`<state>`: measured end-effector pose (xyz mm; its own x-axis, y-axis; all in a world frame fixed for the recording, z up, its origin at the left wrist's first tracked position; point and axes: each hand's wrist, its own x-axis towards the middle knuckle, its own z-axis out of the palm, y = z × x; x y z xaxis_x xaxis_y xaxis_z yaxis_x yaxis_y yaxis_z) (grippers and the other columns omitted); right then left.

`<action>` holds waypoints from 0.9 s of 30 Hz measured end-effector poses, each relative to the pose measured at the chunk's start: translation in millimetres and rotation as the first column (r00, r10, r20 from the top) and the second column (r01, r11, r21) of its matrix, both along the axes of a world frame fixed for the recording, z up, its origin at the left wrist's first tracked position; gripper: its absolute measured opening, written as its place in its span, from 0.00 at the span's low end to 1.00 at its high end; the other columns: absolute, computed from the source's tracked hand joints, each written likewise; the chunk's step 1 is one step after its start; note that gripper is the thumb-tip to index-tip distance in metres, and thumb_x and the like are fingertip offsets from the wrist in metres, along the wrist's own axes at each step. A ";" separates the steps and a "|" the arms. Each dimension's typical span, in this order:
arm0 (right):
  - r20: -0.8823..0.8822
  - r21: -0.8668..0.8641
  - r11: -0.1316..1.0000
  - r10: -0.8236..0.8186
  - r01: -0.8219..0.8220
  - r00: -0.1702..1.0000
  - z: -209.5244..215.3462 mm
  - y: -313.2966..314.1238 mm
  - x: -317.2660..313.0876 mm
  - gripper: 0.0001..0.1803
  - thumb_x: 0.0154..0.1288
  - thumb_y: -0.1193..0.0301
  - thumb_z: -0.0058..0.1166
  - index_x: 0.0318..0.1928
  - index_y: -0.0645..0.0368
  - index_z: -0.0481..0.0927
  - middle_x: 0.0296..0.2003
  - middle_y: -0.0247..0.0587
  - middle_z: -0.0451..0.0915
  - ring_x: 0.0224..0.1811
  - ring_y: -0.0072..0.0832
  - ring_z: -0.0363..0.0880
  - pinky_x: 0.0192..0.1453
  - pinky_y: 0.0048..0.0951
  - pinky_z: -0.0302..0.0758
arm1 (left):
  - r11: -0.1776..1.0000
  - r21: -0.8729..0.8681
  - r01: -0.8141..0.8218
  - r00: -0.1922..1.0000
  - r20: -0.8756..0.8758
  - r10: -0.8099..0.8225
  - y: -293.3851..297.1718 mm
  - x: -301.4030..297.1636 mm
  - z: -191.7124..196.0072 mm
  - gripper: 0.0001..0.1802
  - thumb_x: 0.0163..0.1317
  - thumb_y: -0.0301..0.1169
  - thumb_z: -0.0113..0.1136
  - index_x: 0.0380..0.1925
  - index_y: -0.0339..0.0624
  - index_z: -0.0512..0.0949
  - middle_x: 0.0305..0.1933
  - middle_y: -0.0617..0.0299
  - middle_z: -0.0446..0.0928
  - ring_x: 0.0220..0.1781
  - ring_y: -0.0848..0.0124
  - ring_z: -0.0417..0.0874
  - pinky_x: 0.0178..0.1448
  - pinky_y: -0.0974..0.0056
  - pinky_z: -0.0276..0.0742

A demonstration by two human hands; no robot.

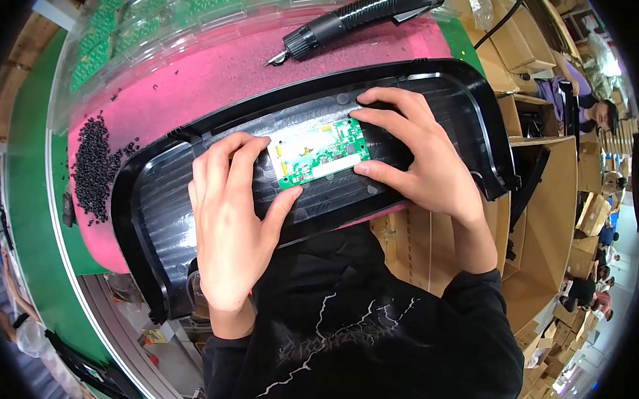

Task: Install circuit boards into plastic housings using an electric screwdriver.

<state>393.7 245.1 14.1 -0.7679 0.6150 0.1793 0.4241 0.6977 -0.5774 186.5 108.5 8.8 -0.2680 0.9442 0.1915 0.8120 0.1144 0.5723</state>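
Observation:
A green circuit board [323,154] lies over the inner face of a long curved black plastic housing [170,213]. My left hand [235,203] has thumb and fingers curled at the board's left end. At its opposite end my right hand [418,149] grips with the fingertips at the upper corner and the thumb at the lower one. The board sits slightly tilted, its right end higher in view. Whether it rests fully on the housing or just above it, I cannot tell.
Beyond the housing a black electric screwdriver [361,21] lies on a pink mat [207,76]. Small black screws [93,170] are heaped at the left. Clear trays of green boards [152,32] line the back. Cardboard boxes [541,218] stand at right; people are farther off.

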 end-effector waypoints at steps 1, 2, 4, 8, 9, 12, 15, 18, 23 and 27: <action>0.004 0.004 1.000 -0.002 0.002 1.000 -0.1 -0.2 -0.2 0.29 0.51 0.70 0.70 0.56 0.59 0.79 0.60 0.43 0.73 0.64 0.44 0.69 0.68 0.40 0.67 | 1.000 -0.005 0.000 1.000 0.000 0.000 -0.7 -0.2 -0.2 0.31 0.48 0.31 0.75 0.53 0.38 0.76 0.57 0.55 0.73 0.60 0.54 0.72 0.62 0.55 0.66; 0.006 0.006 1.000 -0.002 0.002 1.000 0.3 -0.2 -0.1 0.29 0.51 0.70 0.70 0.56 0.59 0.79 0.60 0.43 0.73 0.64 0.44 0.69 0.68 0.40 0.67 | 1.000 -0.008 0.000 1.000 0.001 0.000 -0.6 0.0 -0.1 0.31 0.48 0.31 0.75 0.53 0.37 0.76 0.57 0.55 0.72 0.60 0.55 0.71 0.62 0.55 0.66; -0.008 -0.011 1.000 -0.002 0.002 1.000 1.2 -0.6 -0.6 0.29 0.51 0.70 0.70 0.56 0.58 0.79 0.60 0.43 0.73 0.64 0.44 0.69 0.68 0.41 0.67 | 1.000 -0.007 0.003 1.000 -0.004 -0.003 -0.7 -0.3 0.4 0.31 0.48 0.31 0.75 0.54 0.37 0.76 0.57 0.55 0.72 0.60 0.55 0.71 0.62 0.54 0.66; 0.002 0.012 1.000 0.004 -0.004 1.000 2.1 -1.4 0.4 0.30 0.51 0.70 0.70 0.56 0.60 0.78 0.60 0.44 0.73 0.64 0.44 0.69 0.68 0.40 0.67 | 1.000 0.006 -0.003 1.000 0.003 0.003 -1.5 0.8 0.8 0.32 0.45 0.25 0.75 0.54 0.39 0.76 0.57 0.55 0.73 0.59 0.54 0.71 0.64 0.55 0.68; 0.009 -0.007 1.000 0.001 -0.001 1.000 1.4 -1.1 1.5 0.32 0.51 0.69 0.71 0.58 0.60 0.77 0.61 0.44 0.72 0.65 0.44 0.68 0.69 0.41 0.66 | 1.000 0.010 -0.001 1.000 0.005 0.001 -1.6 1.1 0.6 0.32 0.45 0.25 0.75 0.54 0.39 0.76 0.57 0.55 0.73 0.59 0.54 0.71 0.64 0.55 0.68; 0.030 0.027 1.000 -0.009 0.008 1.000 10.5 -3.0 3.6 0.37 0.52 0.65 0.71 0.63 0.59 0.72 0.62 0.45 0.71 0.65 0.44 0.67 0.69 0.39 0.64 | 1.000 0.009 0.010 1.000 0.000 -0.010 -2.0 0.5 0.1 0.32 0.48 0.30 0.75 0.55 0.38 0.76 0.57 0.54 0.72 0.60 0.55 0.71 0.63 0.54 0.67; -0.100 0.063 0.991 -0.110 0.116 0.989 35.1 3.8 9.5 0.40 0.56 0.63 0.68 0.68 0.54 0.66 0.60 0.42 0.72 0.57 0.37 0.69 0.62 0.32 0.64 | 0.999 0.036 0.020 1.000 -0.002 -0.020 -3.1 -0.1 -1.7 0.34 0.47 0.30 0.76 0.56 0.39 0.74 0.57 0.54 0.72 0.60 0.55 0.71 0.62 0.54 0.67; -0.237 -0.085 0.944 -0.330 0.319 0.914 56.5 38.7 8.4 0.36 0.61 0.66 0.65 0.69 0.53 0.66 0.55 0.37 0.75 0.48 0.24 0.69 0.52 0.22 0.66 | 0.996 0.078 0.041 0.999 -0.011 -0.040 -5.3 -2.6 -2.4 0.34 0.48 0.30 0.76 0.57 0.39 0.74 0.57 0.54 0.71 0.60 0.54 0.71 0.61 0.54 0.67; -0.147 -0.422 0.858 -0.384 0.293 0.911 54.8 128.6 13.9 0.29 0.70 0.70 0.57 0.70 0.50 0.67 0.53 0.45 0.77 0.51 0.23 0.79 0.58 0.28 0.76 | 0.989 0.120 0.082 0.997 -0.013 -0.081 -6.1 -3.8 -2.4 0.33 0.50 0.32 0.75 0.56 0.39 0.74 0.57 0.53 0.71 0.59 0.55 0.71 0.59 0.53 0.67; -0.305 -0.595 0.771 -0.480 0.229 0.823 59.4 125.5 -33.9 0.21 0.71 0.76 0.54 0.63 0.59 0.71 0.47 0.38 0.80 0.44 0.24 0.82 0.55 0.32 0.81 | 0.991 0.119 0.062 0.998 0.025 -0.066 -8.1 -4.5 -4.6 0.32 0.49 0.33 0.74 0.56 0.40 0.74 0.57 0.54 0.72 0.60 0.55 0.71 0.62 0.55 0.66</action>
<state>359.8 370.6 73.5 -0.3975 0.9176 0.0020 0.2079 0.0922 -0.9738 181.9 100.4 4.2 -0.2146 0.9309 0.2955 0.7987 -0.0068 0.6017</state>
